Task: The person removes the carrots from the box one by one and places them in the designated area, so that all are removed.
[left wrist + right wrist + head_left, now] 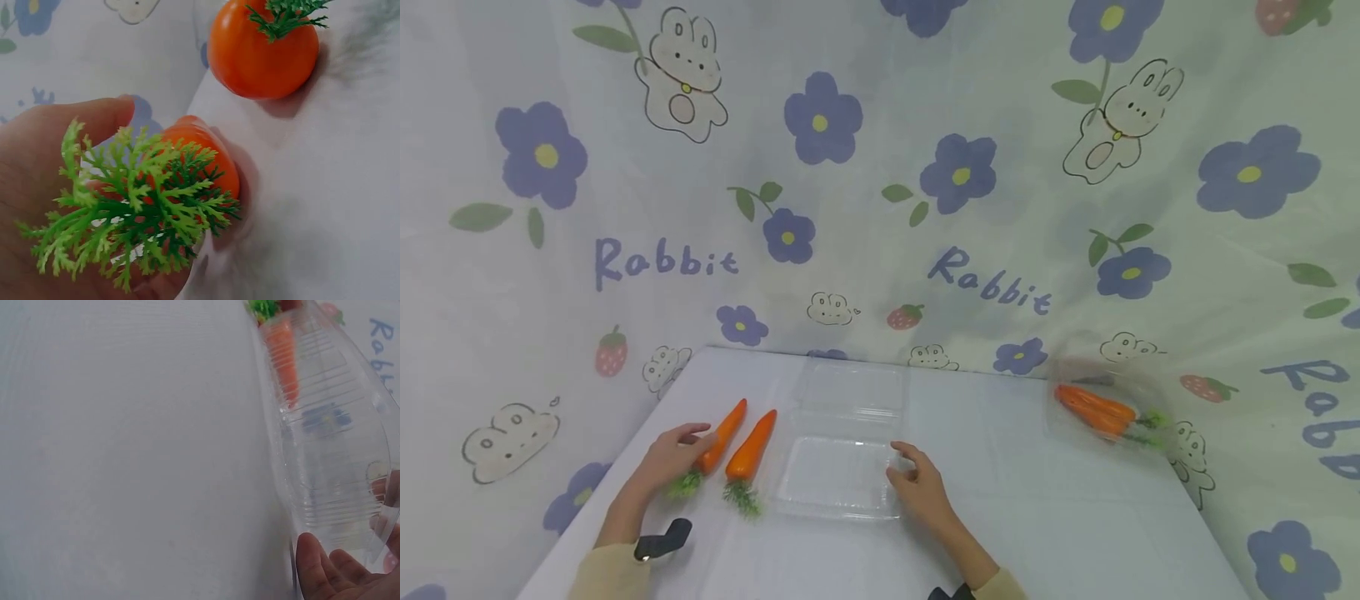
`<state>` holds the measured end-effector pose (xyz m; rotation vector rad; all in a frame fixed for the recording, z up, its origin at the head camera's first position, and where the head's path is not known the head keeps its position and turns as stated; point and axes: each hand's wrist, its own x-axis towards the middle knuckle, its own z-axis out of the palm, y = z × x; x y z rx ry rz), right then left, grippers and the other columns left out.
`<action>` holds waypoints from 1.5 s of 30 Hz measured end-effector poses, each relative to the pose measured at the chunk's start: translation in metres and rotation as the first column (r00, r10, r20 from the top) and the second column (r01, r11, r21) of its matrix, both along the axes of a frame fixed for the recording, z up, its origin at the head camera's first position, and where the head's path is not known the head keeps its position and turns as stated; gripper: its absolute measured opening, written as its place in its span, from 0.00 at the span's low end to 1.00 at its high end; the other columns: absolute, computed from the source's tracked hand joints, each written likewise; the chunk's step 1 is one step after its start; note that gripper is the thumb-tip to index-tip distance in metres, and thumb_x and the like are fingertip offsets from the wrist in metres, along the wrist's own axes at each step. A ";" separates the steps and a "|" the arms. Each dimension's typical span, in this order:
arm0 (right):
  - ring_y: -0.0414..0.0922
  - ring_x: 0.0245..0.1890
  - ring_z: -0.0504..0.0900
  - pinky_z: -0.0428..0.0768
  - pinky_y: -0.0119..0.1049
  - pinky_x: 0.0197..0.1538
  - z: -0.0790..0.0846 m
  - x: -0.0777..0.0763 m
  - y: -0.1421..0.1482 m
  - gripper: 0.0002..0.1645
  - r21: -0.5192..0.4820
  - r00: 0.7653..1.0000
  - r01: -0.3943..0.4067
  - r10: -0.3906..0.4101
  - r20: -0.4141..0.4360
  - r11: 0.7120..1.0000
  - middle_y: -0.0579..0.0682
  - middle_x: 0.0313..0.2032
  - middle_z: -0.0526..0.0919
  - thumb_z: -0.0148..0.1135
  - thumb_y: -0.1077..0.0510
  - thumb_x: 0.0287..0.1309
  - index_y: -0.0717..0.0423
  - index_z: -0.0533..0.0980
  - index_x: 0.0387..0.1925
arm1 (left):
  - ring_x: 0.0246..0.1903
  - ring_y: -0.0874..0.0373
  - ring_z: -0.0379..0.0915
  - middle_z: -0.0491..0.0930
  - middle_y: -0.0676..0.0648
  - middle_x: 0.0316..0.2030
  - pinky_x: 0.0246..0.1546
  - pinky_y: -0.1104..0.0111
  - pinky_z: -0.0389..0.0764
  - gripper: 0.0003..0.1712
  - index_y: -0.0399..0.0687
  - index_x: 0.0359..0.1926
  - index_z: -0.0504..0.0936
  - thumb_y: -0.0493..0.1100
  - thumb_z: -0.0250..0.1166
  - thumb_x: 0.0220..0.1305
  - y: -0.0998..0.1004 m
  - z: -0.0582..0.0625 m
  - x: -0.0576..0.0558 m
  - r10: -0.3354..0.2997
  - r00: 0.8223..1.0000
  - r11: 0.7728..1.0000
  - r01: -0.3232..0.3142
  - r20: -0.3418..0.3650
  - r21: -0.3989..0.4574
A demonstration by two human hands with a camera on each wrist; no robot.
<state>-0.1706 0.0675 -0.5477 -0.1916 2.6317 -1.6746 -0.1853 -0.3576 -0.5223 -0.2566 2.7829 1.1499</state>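
A toy-like orange carrot [725,435] with a leafy green top lies on the left of the white table. My left hand [673,454] holds it near its thick end; in the left wrist view the green leaves [144,206] cover part of the fingers. Close beside it lies a second carrot [752,446], untouched. To their right sits a clear plastic container [838,510], its hinged lid [850,387] laid back. My right hand [919,490] holds the container's right rim, with fingers [309,556] at the wall in the right wrist view.
Another clear container [1052,417] stands at the back right with several carrots [1093,408] inside. The white table [1015,517] meets a hanging cloth [865,242] printed with flowers and rabbits behind and at the sides.
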 end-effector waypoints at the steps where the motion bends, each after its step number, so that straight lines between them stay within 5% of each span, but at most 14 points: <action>1: 0.43 0.38 0.76 0.78 0.34 0.33 0.000 0.001 0.001 0.25 -0.002 1.000 -0.001 0.001 -0.003 1.000 0.57 0.60 0.72 0.63 0.52 0.62 0.44 0.73 0.61 | 0.45 0.43 0.75 0.71 0.28 0.55 0.45 0.47 0.77 0.41 0.37 0.66 0.67 0.65 0.55 0.67 0.001 0.001 0.001 -0.003 1.000 1.000 0.003 -0.004 -0.003; 11: 0.45 0.41 0.76 0.77 0.38 0.37 -0.003 0.005 0.008 0.25 -0.021 0.999 -0.027 0.027 -0.036 0.999 0.56 0.60 0.72 0.62 0.51 0.63 0.44 0.73 0.61 | 0.52 0.34 0.69 0.71 0.28 0.56 0.46 0.46 0.77 0.42 0.36 0.67 0.66 0.64 0.58 0.66 0.009 0.011 0.014 0.013 0.998 1.000 -0.013 -0.066 -0.013; 18: 0.46 0.43 0.77 0.79 0.37 0.36 0.002 0.009 0.017 0.26 -0.036 0.999 -0.006 0.004 -0.048 0.999 0.55 0.60 0.72 0.63 0.51 0.63 0.47 0.72 0.62 | 0.57 0.31 0.63 0.68 0.29 0.59 0.51 0.41 0.71 0.38 0.39 0.67 0.67 0.61 0.59 0.67 0.023 0.020 0.023 0.005 0.985 0.999 -0.013 -0.171 -0.043; 30: 0.48 0.45 0.78 0.82 0.37 0.34 -0.001 0.005 0.064 0.27 -0.020 0.997 0.051 -0.052 -0.053 0.999 0.54 0.62 0.70 0.61 0.49 0.65 0.44 0.70 0.64 | 0.53 0.38 0.70 0.75 0.35 0.54 0.52 0.44 0.73 0.26 0.44 0.63 0.73 0.50 0.61 0.69 0.089 0.058 0.040 -0.067 0.940 0.998 0.069 -0.334 -0.007; 37: 0.51 0.48 0.78 0.81 0.39 0.37 0.013 0.000 0.108 0.28 0.019 0.994 0.069 -0.067 -0.086 0.997 0.58 0.62 0.70 0.62 0.54 0.64 0.50 0.69 0.65 | 0.45 0.49 0.77 0.80 0.44 0.46 0.48 0.54 0.78 0.21 0.44 0.58 0.78 0.47 0.64 0.67 0.136 0.072 0.026 -0.204 0.884 0.973 0.230 -0.421 0.012; 42: 0.52 0.48 0.79 0.82 0.40 0.40 0.025 -0.007 0.131 0.28 0.091 0.987 0.121 -0.110 -0.116 0.989 0.57 0.62 0.71 0.63 0.56 0.64 0.54 0.69 0.64 | 0.43 0.52 0.77 0.80 0.47 0.44 0.46 0.58 0.79 0.20 0.44 0.57 0.79 0.45 0.64 0.67 0.173 0.088 0.009 -0.281 0.867 0.943 0.330 -0.411 0.051; 45: 0.52 0.49 0.79 0.81 0.41 0.42 0.032 -0.010 0.147 0.28 0.126 0.986 0.129 -0.114 -0.120 0.984 0.57 0.62 0.71 0.63 0.55 0.64 0.55 0.70 0.64 | 0.43 0.52 0.77 0.80 0.47 0.44 0.45 0.59 0.80 0.19 0.42 0.57 0.79 0.42 0.63 0.67 0.199 0.094 -0.002 -0.342 0.841 0.917 0.397 -0.420 0.048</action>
